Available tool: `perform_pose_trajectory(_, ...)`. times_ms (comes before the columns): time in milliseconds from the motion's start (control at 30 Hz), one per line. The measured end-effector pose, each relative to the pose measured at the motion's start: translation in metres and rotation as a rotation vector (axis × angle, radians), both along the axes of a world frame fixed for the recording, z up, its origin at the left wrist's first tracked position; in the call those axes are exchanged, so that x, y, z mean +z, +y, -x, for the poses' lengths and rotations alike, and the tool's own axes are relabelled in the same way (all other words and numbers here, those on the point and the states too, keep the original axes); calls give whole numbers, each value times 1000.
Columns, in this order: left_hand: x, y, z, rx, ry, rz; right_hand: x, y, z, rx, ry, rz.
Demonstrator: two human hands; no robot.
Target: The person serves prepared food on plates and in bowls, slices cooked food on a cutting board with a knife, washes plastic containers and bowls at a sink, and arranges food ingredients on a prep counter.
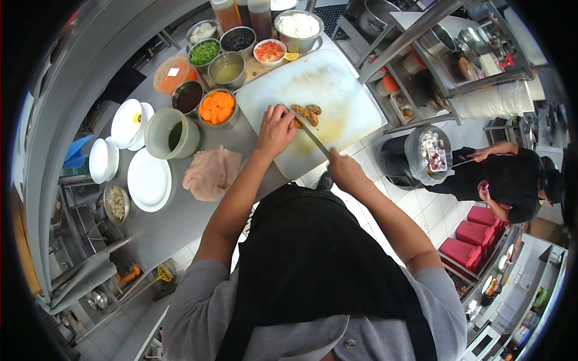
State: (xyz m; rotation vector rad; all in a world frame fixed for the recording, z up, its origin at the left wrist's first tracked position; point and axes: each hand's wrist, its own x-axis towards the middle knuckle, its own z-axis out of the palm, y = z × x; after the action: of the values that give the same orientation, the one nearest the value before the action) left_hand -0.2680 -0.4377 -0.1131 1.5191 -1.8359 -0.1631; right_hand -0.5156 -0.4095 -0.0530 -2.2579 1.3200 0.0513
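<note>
One long steel-bladed knife (314, 139), its handle closed in the grip of our right hand (348, 173), the blade slanting across to the food. One small group of browned, glossy food pieces (310, 113), on the large white cutting board (325, 75) with yellowish stains, the blade at their near side. Our left hand (277, 129), fingers bent together at the left of the pieces; we cannot tell whether they pinch one. Bordering the board's left side: one metal bowl of bright orange slices (217, 108) and one metal bowl of yellowish liquid (227, 69). Near its far edge: one white bowl of chopped red food (270, 52), one yellow citrus wedge (291, 57) and one metal bowl of white food (298, 26). Left of our left forearm: one crumpled pinkish cloth (212, 172), one translucent round tub (172, 133) with dark contents, and one white oval plate (149, 180).
</note>
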Motion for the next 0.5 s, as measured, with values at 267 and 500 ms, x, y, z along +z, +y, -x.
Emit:
perform_pose_trajectory(267,1,-2,-16,26,46,4,-15,-47,-32,52,-130,34)
perform_pose_trajectory(500,3,-2,-15,5,46,-37,-12,-8,-10,15,-14,32)
